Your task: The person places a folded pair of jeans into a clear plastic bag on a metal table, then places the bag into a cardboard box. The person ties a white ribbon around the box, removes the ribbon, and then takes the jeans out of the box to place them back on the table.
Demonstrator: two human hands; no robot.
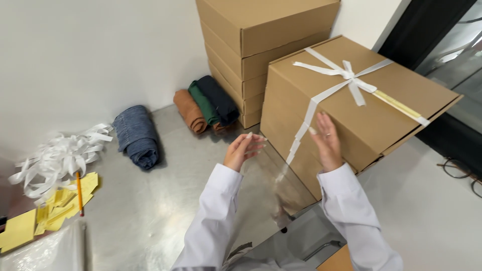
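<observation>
White ribbon pile [57,158], yellow paper [30,221], pencil [79,193] at far left of table. Rolled blue cloth [136,135], then brown, green, navy rolls [206,106] beside stacked boxes [261,45]. Left hand [243,149] open, fingers spread, grasping nothing, just beside ribbon-tied box [371,100]. Right hand [326,141] flat, open against box's near side.
</observation>
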